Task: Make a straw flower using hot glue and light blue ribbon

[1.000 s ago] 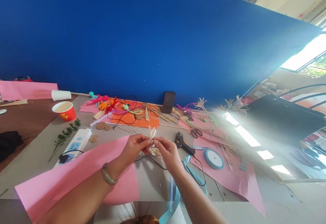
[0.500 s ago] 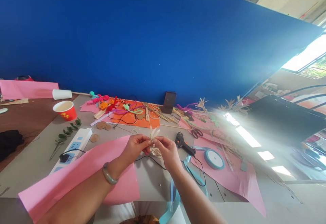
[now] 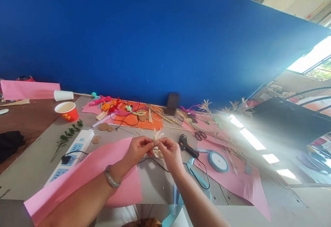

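Note:
Both my hands meet above the table, pinching a small pale straw flower (image 3: 156,137) between their fingertips. My left hand (image 3: 138,149), with a grey bangle on its wrist, grips it from the left. My right hand (image 3: 169,153) grips it from the right, fingers closed on its base. The dry leaf-like petals stick up above my fingers. Below the hands lie a small coil of straw (image 3: 158,154) and a black cord on the grey table (image 3: 155,182).
A pink paper sheet (image 3: 85,175) lies under my left arm. A black glue gun (image 3: 187,145), scissors (image 3: 198,135) and a blue ribbon spool (image 3: 217,161) sit to the right. A power strip (image 3: 69,153), a leafy sprig and a red cup (image 3: 65,111) lie left. Craft scraps cover an orange sheet (image 3: 129,118) behind.
The straw petals have spread and turned slightly between my fingers. My hands have stayed in about the same place.

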Demonstrator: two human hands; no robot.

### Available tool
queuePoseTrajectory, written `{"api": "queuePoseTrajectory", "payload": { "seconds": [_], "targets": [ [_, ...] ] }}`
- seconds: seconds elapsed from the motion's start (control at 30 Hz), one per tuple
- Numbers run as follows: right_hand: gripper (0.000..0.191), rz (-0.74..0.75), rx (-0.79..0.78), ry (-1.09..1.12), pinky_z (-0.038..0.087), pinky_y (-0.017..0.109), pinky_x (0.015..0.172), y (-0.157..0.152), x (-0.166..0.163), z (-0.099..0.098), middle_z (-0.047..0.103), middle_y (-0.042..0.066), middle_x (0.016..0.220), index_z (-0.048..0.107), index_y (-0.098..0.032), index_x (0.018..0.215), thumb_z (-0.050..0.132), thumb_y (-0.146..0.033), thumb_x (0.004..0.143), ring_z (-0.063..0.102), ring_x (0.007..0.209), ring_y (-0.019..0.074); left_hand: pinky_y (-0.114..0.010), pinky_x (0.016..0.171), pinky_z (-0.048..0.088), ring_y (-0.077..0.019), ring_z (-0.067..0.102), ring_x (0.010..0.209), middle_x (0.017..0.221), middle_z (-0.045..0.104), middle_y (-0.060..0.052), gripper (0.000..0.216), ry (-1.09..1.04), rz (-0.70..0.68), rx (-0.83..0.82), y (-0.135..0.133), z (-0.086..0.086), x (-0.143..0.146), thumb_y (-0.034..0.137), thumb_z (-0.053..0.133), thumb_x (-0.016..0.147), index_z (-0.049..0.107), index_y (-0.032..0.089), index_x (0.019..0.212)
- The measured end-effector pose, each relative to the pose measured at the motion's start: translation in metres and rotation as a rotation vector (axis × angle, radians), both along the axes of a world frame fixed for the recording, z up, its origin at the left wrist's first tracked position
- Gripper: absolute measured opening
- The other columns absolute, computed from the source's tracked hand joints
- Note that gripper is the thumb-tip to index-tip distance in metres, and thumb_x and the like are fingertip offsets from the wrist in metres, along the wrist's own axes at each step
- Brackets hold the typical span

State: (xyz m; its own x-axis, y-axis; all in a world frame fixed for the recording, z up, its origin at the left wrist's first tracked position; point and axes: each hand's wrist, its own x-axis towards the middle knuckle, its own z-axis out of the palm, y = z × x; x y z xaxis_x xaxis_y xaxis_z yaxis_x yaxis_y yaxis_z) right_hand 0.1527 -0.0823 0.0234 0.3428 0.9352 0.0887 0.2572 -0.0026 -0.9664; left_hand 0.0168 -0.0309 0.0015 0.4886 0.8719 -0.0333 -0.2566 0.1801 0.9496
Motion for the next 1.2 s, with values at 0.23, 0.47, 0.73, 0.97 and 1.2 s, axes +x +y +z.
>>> {"api": "queuePoseTrajectory", "payload": {
  "seconds": [0.23, 0.47, 0.73, 0.97, 1.2],
  "targets": [
    [0.019, -0.063, 0.037, -0.177, 0.044, 0.027, 0.066, -0.002, -0.005, 0.007, 0.066, 0.001, 0.063, 0.066, -0.016, 0.066, 0.061, -0.033, 0.075, 0.058, 0.062, 0.0149, -0.022, 0.051, 0.053, -0.0121, 0.061, 0.049, 0.053, 0.063, 0.001, 0.027, 0.0, 0.028, 0.027, -0.001, -0.003, 0.001, 0.037, 0.074, 0.069, 0.064, 0.013, 0.075],
    [0.017, -0.089, 0.046, -0.222, 0.043, 0.026, 0.064, -0.004, -0.008, 0.011, 0.065, 0.0, 0.061, 0.065, -0.017, 0.063, 0.06, -0.028, 0.075, 0.056, 0.06, 0.0141, -0.023, 0.053, 0.053, -0.0113, 0.06, 0.049, 0.052, 0.062, 0.001, 0.026, 0.027, 0.043, 0.078, -0.002, -0.005, 0.001, 0.039, 0.071, 0.072, 0.066, 0.013, 0.076],
    [0.017, -0.096, 0.083, -0.237, 0.042, 0.025, 0.062, -0.004, -0.011, 0.007, 0.065, 0.0, 0.061, 0.064, -0.018, 0.063, 0.06, -0.028, 0.076, 0.057, 0.059, 0.0146, -0.02, 0.048, 0.049, -0.0102, 0.057, 0.045, 0.05, 0.062, 0.001, 0.023, 0.128, 0.126, 0.143, -0.003, -0.003, -0.001, 0.036, 0.07, 0.073, 0.068, 0.013, 0.075],
    [0.018, -0.106, 0.095, -0.22, 0.043, 0.025, 0.06, 0.0, -0.015, 0.005, 0.065, 0.001, 0.06, 0.064, -0.017, 0.062, 0.06, -0.029, 0.075, 0.057, 0.058, 0.0144, -0.018, 0.05, 0.047, -0.0095, 0.057, 0.048, 0.053, 0.062, 0.001, 0.017, 0.242, 0.203, 0.284, -0.004, -0.004, -0.003, 0.029, 0.064, 0.077, 0.069, 0.014, 0.076],
    [0.019, -0.151, 0.086, -0.23, 0.043, 0.025, 0.061, 0.0, -0.013, 0.003, 0.064, 0.0, 0.059, 0.065, -0.017, 0.063, 0.06, -0.03, 0.076, 0.057, 0.058, 0.0142, -0.018, 0.051, 0.048, -0.0102, 0.059, 0.048, 0.053, 0.064, 0.001, 0.015, 0.262, 0.244, 0.337, -0.004, -0.006, -0.003, 0.027, 0.062, 0.078, 0.069, 0.015, 0.076]
  ]
}}
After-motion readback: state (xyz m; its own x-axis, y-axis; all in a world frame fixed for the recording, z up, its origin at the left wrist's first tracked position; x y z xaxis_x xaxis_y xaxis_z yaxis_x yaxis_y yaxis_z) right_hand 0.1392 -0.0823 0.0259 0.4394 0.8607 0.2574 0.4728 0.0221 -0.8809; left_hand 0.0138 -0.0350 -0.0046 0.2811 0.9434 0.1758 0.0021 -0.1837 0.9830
